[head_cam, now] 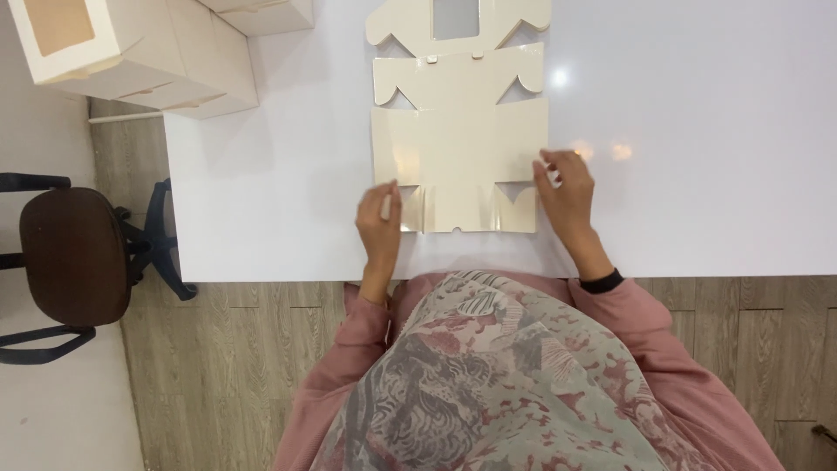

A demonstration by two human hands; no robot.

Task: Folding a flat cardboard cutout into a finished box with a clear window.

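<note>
A flat, unfolded cream cardboard box blank [458, 139] with a cut-out window at its far end lies on the white table [697, 131]. My left hand [380, 222] rests at the blank's near left corner, fingers touching the edge of the side flap. My right hand [565, 192] rests on the blank's right edge near the lower side flap, fingers curled against the card. Neither hand has the blank lifted; it lies flat.
Assembled cream boxes with windows [131, 48] stand stacked at the table's far left corner, with another box [266, 13] behind. A brown office chair [74, 257] stands on the wooden floor to the left of the table.
</note>
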